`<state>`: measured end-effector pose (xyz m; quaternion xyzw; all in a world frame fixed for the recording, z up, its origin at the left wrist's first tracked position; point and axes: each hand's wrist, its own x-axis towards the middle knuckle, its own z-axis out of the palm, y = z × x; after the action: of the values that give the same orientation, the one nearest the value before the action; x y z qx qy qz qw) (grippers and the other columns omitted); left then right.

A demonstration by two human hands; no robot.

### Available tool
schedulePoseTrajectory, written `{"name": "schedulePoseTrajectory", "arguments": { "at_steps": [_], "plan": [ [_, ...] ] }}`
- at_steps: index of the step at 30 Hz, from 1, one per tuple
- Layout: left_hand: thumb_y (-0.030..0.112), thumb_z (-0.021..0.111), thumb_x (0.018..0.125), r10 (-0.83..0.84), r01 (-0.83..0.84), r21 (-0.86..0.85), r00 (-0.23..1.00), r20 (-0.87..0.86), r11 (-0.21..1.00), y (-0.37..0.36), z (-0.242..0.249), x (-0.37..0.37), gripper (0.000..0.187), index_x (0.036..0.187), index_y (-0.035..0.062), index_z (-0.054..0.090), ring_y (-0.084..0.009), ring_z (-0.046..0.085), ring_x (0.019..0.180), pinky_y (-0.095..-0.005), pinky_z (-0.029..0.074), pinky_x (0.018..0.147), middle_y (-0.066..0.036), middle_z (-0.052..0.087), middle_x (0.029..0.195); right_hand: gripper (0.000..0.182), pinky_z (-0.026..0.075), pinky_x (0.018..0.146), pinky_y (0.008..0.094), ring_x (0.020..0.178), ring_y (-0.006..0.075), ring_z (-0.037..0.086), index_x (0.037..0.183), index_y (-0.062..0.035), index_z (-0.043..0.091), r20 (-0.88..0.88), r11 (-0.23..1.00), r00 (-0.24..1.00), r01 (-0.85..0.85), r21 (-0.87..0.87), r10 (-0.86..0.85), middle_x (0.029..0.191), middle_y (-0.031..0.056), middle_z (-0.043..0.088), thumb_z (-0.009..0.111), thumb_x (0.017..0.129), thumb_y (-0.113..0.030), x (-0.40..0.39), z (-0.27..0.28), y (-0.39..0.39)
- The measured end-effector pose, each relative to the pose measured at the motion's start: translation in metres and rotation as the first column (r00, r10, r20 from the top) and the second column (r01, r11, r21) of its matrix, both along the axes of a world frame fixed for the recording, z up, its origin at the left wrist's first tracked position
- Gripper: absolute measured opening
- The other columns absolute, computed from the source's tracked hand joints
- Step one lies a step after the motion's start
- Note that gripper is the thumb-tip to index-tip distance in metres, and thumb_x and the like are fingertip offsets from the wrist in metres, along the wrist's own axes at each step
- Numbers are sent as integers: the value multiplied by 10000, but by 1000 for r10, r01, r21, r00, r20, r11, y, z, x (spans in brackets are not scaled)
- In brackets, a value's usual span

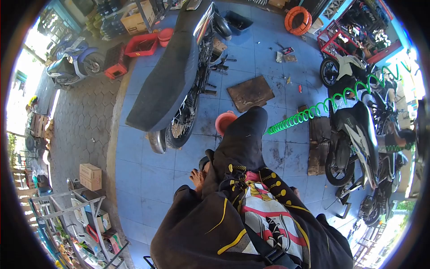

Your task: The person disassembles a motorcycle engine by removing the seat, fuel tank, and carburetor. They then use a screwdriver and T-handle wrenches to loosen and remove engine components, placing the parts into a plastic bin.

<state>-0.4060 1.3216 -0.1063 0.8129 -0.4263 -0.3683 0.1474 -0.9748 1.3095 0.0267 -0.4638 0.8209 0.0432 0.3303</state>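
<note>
My left hand (196, 179) hangs low beside my bent leg, just above the blue tiled floor. Its fingers look apart, with nothing visible in them. Close by, a foot in dark footwear (204, 162) shows partly behind my trouser leg. I cannot make out my right hand; a small patch of skin right of my jacket could be a hand or a foot. A green coiled hose (291, 122) runs from the upper right to my knee, where its end is hidden. Partly behind the knee sits a red basin (225, 122).
A motorcycle with a long black seat (163, 80) stands ahead on the left. Flattened cardboard (251, 93) lies beyond my knee. At right is a white and black motorcycle (358, 130), with a person nearby. A metal rack (67, 208) and a cardboard box (90, 176) stand at left.
</note>
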Motion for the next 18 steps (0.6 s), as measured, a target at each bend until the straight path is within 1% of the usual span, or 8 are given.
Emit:
{"name": "schedulePoseTrajectory", "arguments": {
  "at_steps": [5, 8, 10, 12, 14, 15, 17, 18],
  "plan": [
    [474, 611, 832, 9, -10, 44, 1000, 13, 999, 5, 0, 38, 497, 970, 5, 701, -355, 678, 802, -457, 506, 688, -193, 696, 835, 459, 535, 750, 415, 873, 339, 694, 965, -20, 724, 46, 999, 998, 43, -10, -43, 903, 216, 706, 719, 808, -452, 24, 4, 4],
    [466, 611, 833, 37, -38, 109, 999, 5, 993, 37, 4, 49, 494, 974, 1, 700, -357, 678, 814, -456, 508, 701, -198, 696, 845, 463, 534, 744, 417, 871, 339, 693, 954, -17, 723, 54, 999, 997, 47, 24, -48, 897, 213, 706, 721, 806, -455, 53, 11, -9],
    [460, 611, 834, 92, -90, 150, 996, -5, 985, 62, 6, 48, 492, 977, -2, 699, -358, 678, 822, -455, 509, 710, -201, 696, 852, 466, 533, 741, 419, 870, 339, 693, 947, -14, 722, 53, 999, 998, 14, 42, -16, 894, 211, 707, 723, 805, -458, 50, 19, -10],
    [455, 612, 834, 157, -154, 196, 988, 0, 968, 90, 12, 53, 490, 980, -4, 698, -359, 678, 830, -454, 510, 719, -204, 696, 859, 467, 532, 739, 420, 869, 339, 692, 943, -13, 722, 63, 997, 998, -35, 71, 30, 892, 210, 707, 723, 804, -459, 69, 32, -25],
    [449, 612, 835, 218, -213, 249, 976, 9, 945, 130, 16, 59, 487, 983, -7, 697, -360, 678, 837, -453, 511, 727, -208, 696, 865, 466, 506, 600, 411, 682, 282, 669, 807, 3, 689, 36, 987, 994, -108, 119, 104, 736, 153, 682, 725, 809, -462, 101, 54, -39],
    [447, 612, 835, 250, -245, 268, 968, 14, 932, 145, 17, 61, 486, 984, -8, 697, -361, 678, 841, -453, 512, 732, -209, 697, 869, 466, 506, 600, 411, 682, 282, 669, 807, 3, 689, 42, 982, 990, -136, 130, 131, 736, 153, 682, 725, 809, -462, 115, 53, -45],
    [441, 612, 835, 322, -313, 294, 947, 20, 903, 170, 21, 61, 484, 987, -11, 696, -362, 679, 849, -452, 513, 740, -213, 697, 876, 459, 422, 456, 374, 493, 188, 548, 688, -22, 625, 97, 977, 995, -50, 208, 30, 591, 75, 588, 733, 808, -451, 138, 52, -62],
    [438, 612, 835, 361, -350, 299, 932, 19, 888, 176, 23, 59, 483, 988, -12, 695, -363, 679, 853, -451, 514, 745, -214, 697, 879, 450, 350, 389, 328, 415, 124, 437, 646, -45, 596, 261, 990, 965, -11, 138, -26, 537, 35, 525, 736, 809, -440, 142, 32, -64]
  ]
}}
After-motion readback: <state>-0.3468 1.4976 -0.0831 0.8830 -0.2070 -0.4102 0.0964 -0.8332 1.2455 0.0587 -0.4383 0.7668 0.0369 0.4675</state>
